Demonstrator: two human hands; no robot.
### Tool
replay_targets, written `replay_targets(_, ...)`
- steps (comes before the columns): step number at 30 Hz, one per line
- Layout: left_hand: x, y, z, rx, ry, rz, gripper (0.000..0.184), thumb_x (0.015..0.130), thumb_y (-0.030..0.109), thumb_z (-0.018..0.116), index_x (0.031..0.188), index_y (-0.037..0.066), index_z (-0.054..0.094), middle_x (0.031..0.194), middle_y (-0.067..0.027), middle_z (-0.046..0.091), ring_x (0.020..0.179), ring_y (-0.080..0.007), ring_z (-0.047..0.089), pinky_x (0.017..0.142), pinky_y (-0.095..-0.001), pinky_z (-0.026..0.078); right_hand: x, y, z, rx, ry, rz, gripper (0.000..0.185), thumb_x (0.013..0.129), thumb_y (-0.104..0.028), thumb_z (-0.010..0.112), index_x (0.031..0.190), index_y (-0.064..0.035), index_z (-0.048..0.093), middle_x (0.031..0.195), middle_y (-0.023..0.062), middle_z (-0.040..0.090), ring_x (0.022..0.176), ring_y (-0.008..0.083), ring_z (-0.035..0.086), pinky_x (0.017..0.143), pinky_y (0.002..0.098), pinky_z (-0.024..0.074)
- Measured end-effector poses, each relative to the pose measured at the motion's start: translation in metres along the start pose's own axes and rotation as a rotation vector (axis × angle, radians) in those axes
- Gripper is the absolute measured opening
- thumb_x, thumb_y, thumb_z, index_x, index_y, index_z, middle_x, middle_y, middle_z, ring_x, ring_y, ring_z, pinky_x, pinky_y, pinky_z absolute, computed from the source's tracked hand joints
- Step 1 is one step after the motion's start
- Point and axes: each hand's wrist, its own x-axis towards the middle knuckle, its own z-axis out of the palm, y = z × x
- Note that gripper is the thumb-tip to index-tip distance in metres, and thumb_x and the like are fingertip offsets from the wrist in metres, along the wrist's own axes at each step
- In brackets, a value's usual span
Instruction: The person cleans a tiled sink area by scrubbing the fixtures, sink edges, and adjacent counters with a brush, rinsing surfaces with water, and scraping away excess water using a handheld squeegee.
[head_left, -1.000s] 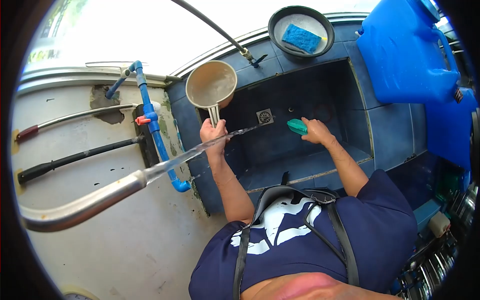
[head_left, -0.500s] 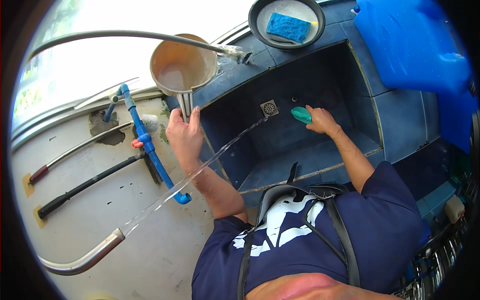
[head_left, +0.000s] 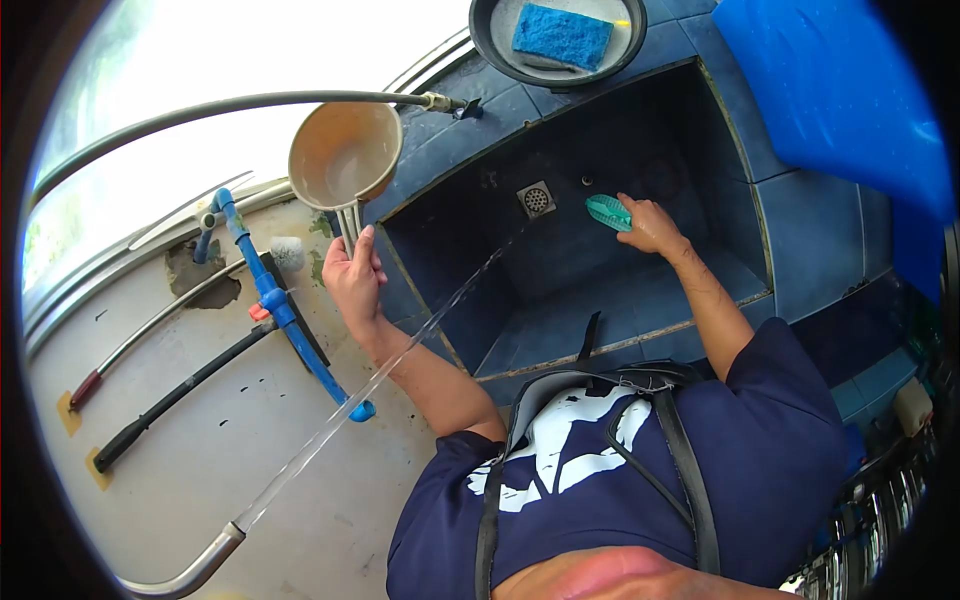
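Gripping a tan plastic dipper by its handle in the left hand, with fingers curled closed around it, and holding it by the far left corner of the blue-tiled sink. Pinching a green scrub brush by one end in the right hand, with fingers nearly closed, over the sink and right of the square metal drain. Facing a water stream arcing from a curved metal spout toward the sink, and a dark basin bearing a blue sponge on the far ledge.

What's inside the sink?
Inside the sink, a square drain and small round fitting show, with a water stream entering. Whatever lies directly behind the right hand and green brush is covered.
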Motion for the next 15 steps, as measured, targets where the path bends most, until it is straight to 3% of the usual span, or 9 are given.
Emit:
replay_targets(4, 0.009, -0.021, -0.003, 0.133, 0.072, -0.010, 0.027, 0.092, 0.021, 0.077, 0.081, 0.003, 0.060, 0.057, -0.0033, 0.056, 0.046, -0.0102, 0.051, 0.043, -0.0262, 0.040, -0.001, 0.016, 0.007, -0.019, 0.007, 0.005, 0.080, 0.071, -0.020, 0.080, 0.141, 0.0038, 0.050, 0.105, 0.0279, 0.070, 0.101, 0.0441, 0.068, 0.090, 0.0486, 0.0566)
replay_targets(6, 0.018, -0.039, -0.002, 0.651, 0.175, 0.184, 0.032, 0.088, 0.025, 0.079, 0.081, 0.000, 0.060, 0.058, -0.0119, 0.059, 0.050, -0.0216, 0.058, 0.051, -0.0371, 0.046, -0.003, 0.018, 0.009, -0.021, 0.011, 0.002, 0.080, 0.071, -0.020, 0.081, 0.142, 0.0034, 0.050, 0.104, 0.0278, 0.070, 0.101, 0.0443, 0.068, 0.090, 0.0487, 0.0566)
replay_targets(7, 0.019, -0.043, -0.002, 0.698, 0.179, 0.159, 0.034, 0.085, 0.028, 0.080, 0.082, -0.001, 0.061, 0.060, -0.0178, 0.059, 0.056, -0.0309, 0.061, 0.059, -0.0440, 0.048, -0.003, 0.018, 0.010, -0.023, 0.019, 0.000, 0.081, 0.071, -0.020, 0.081, 0.142, 0.0030, 0.050, 0.104, 0.0278, 0.070, 0.101, 0.0444, 0.068, 0.089, 0.0489, 0.0566)
replay_targets(15, -0.013, -0.059, 0.005, 0.736, 0.105, 0.232, 0.033, 0.087, 0.028, 0.079, 0.084, 0.000, 0.063, 0.061, -0.0176, 0.060, 0.055, -0.0305, 0.061, 0.058, -0.0411, 0.048, 0.000, 0.004, 0.001, 0.027, 0.018, 0.012, 0.074, 0.072, -0.019, 0.079, 0.137, 0.0026, 0.051, 0.105, 0.0282, 0.070, 0.102, 0.0446, 0.068, 0.089, 0.0494, 0.0559)
